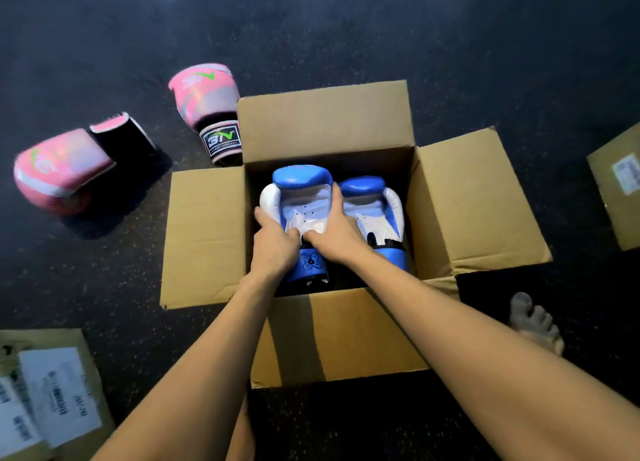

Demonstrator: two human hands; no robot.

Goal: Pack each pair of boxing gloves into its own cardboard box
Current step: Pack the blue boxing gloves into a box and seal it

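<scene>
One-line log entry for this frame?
phase: packing | left hand: grips blue glove | right hand: grips same glove | other blue glove: in box | pink gloves: on floor

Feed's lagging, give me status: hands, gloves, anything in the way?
Left hand, right hand grip blue glove in open box, beside second blue glove. Pink glove, other pink glove on floor, unpacked. Nothing blocking.

The dark speckled floor (346, 28) carries an open brown cardboard box (325, 121), two pink boxing gloves (204, 93) (59, 173) left of it, two labelled cardboard boxes (79, 350) (602, 190).
</scene>
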